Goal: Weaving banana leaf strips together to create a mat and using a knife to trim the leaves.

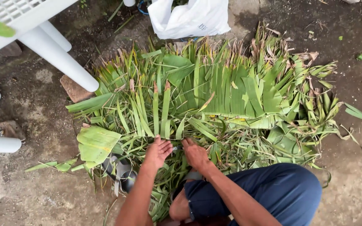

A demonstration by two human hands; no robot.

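A big heap of green banana leaves (214, 96), torn into strips, lies spread on the dirt ground in front of me. My left hand (158, 151) rests on leaf strips at the near edge of the heap, fingers spread over them. My right hand (195, 153) is just beside it, fingers curled on the strips; a small object between the hands is mostly hidden. I am squatting, with my knee in dark blue trousers (273, 192) at the lower right.
A white plastic chair (55, 54) with tube legs stands at upper left. A white plastic bag (189, 16) sits beyond the heap. A brick (75, 88) lies by the chair leg. A dark sandal (122, 173) lies under leaves by my left arm.
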